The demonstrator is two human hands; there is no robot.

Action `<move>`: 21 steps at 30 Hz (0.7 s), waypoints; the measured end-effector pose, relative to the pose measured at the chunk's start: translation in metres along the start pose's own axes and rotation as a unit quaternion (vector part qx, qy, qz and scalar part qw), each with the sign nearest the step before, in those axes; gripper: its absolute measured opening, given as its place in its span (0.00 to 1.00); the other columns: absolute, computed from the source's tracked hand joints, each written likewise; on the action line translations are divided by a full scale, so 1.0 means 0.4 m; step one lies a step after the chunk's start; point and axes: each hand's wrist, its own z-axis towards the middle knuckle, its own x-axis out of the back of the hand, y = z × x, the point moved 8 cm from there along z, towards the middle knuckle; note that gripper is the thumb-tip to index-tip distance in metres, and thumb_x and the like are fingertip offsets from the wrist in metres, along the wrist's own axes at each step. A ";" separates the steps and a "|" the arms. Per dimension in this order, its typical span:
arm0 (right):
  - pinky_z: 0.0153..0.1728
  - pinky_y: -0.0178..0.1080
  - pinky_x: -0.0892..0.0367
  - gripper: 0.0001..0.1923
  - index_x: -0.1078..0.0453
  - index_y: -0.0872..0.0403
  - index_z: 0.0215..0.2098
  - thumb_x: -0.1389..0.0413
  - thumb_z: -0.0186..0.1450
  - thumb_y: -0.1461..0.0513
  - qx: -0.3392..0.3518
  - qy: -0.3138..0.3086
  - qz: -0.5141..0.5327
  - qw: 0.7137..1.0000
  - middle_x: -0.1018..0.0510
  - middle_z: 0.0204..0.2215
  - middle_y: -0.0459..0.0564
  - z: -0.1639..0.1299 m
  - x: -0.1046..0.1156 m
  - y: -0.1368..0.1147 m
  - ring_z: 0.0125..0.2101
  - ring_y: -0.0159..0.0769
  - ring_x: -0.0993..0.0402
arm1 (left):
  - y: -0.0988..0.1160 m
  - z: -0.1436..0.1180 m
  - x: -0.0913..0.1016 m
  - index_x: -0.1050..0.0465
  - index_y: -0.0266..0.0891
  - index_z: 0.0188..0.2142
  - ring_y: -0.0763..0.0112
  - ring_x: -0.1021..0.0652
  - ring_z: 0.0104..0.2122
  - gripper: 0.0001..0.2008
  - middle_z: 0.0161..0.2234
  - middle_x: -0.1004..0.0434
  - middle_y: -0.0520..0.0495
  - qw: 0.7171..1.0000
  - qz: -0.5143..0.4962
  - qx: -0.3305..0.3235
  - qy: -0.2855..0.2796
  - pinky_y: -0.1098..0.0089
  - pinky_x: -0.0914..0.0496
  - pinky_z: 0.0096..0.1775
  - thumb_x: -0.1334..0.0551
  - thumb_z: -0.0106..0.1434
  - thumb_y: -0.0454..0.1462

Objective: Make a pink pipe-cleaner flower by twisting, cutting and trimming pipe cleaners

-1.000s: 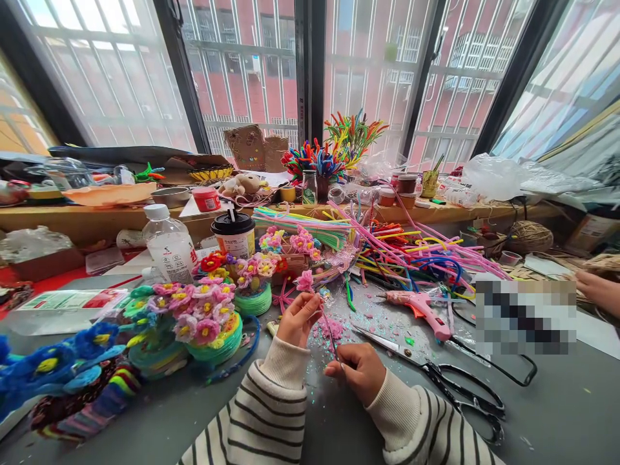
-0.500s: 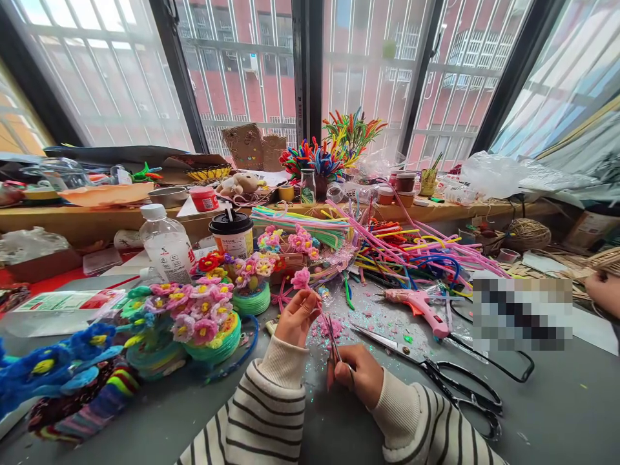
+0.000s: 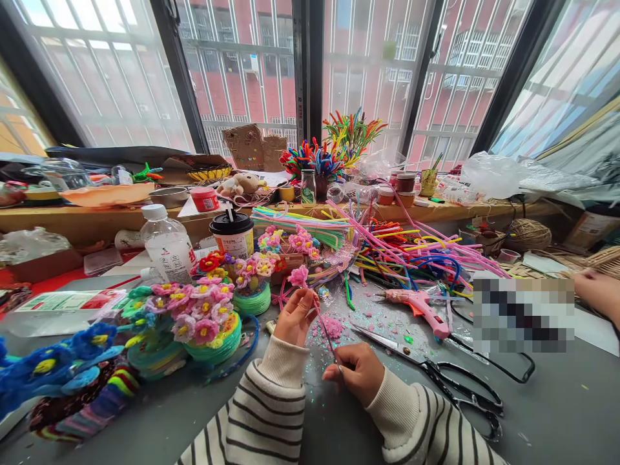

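Observation:
My left hand [image 3: 294,316] is closed in a pinch on a thin pink pipe cleaner [image 3: 316,301]. A fluffy pink flower [image 3: 298,276] shows just above its fingertips; whether it joins the pinched piece I cannot tell. My right hand [image 3: 357,369] is wrapped round small scissors [image 3: 330,337], their narrow blades together and pointing up toward the left fingertips. The scissors' handles are hidden in the fist. Between and behind the hands lies a heap of pink fuzzy clippings [image 3: 333,327] on the grey table [image 3: 358,436].
Large black-handled scissors [image 3: 436,374] and a pink glue gun [image 3: 419,307] lie to the right. Left stand pipe-cleaner flower pots [image 3: 213,342], a bottle [image 3: 167,242] and a lidded cup [image 3: 231,232]. Loose pipe cleaners [image 3: 411,242] pile up behind. Another person's hand [image 3: 598,290] is at far right.
The small scissors' blades, apart before, have come together. My left hand and the pink flower have shifted slightly left. The other person's hand has moved further into view.

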 end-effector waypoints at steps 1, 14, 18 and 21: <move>0.12 0.29 0.54 0.26 0.51 0.55 0.06 0.51 0.45 0.44 -0.005 0.007 0.005 1.000 0.40 0.06 0.41 0.001 0.003 0.001 0.10 0.22 0.49 | 0.001 0.001 0.002 0.32 0.38 0.21 0.82 0.30 0.20 0.09 0.20 0.30 0.56 1.000 0.001 -0.001 0.001 0.78 0.37 0.26 0.35 0.37 0.35; 0.15 0.31 0.54 0.33 0.36 0.58 0.11 0.64 0.50 0.41 0.047 0.052 0.072 0.995 0.43 0.09 0.44 -0.001 0.037 -0.001 0.13 0.24 0.49 | 0.010 -0.007 -0.002 0.35 0.36 0.20 0.81 0.31 0.21 0.06 0.19 0.32 0.55 1.000 0.030 0.001 0.004 0.78 0.37 0.27 0.38 0.41 0.33; 0.14 0.30 0.55 0.36 0.34 0.59 0.15 0.67 0.49 0.39 0.058 0.055 0.142 0.987 0.49 0.08 0.41 0.000 0.046 -0.007 0.12 0.24 0.53 | 0.015 -0.007 -0.006 0.36 0.36 0.19 0.81 0.31 0.21 0.06 0.19 0.32 0.54 0.999 0.035 -0.003 0.001 0.78 0.38 0.26 0.38 0.42 0.34; 0.15 0.30 0.53 0.29 0.34 0.59 0.15 0.60 0.51 0.43 0.034 0.085 0.137 0.986 0.47 0.09 0.41 0.000 0.061 -0.008 0.13 0.24 0.52 | 0.018 -0.009 -0.011 0.36 0.36 0.19 0.80 0.31 0.20 0.06 0.18 0.32 0.54 0.998 0.062 -0.014 -0.001 0.78 0.38 0.25 0.38 0.41 0.34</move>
